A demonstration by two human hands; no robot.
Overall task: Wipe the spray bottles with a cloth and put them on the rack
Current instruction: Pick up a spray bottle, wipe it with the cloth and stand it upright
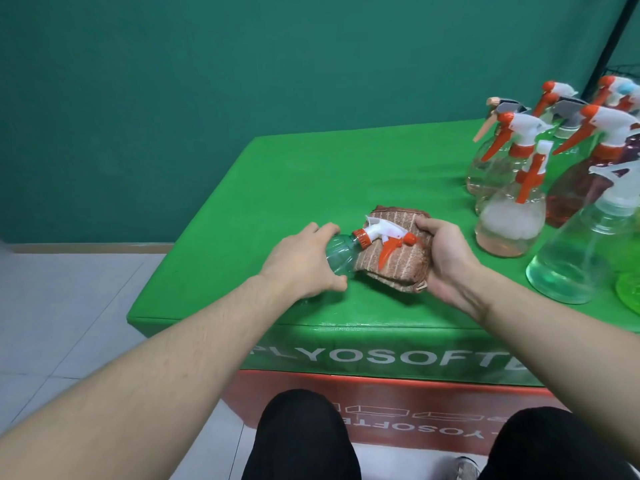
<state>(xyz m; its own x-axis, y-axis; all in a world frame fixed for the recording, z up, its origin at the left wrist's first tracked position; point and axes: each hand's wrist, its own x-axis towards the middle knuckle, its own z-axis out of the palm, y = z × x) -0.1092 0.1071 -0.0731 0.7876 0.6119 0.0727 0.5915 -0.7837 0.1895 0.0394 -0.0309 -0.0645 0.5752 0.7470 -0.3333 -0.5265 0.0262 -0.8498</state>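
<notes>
A clear green-tinted spray bottle (100,255) lies on its side on the green table (311,174), its white and orange trigger head (145,239) resting on a folded brown striped cloth (401,261). My left hand (304,265) grips the bottle's body. My right hand (446,258) holds the cloth's right side, thumb on top and fingers under its edge.
Several more spray bottles (512,216) with orange and white heads stand crowded at the table's right side. A dark stand pole (609,43) rises at the far right by the green wall. My knees (304,434) sit below the table's front edge.
</notes>
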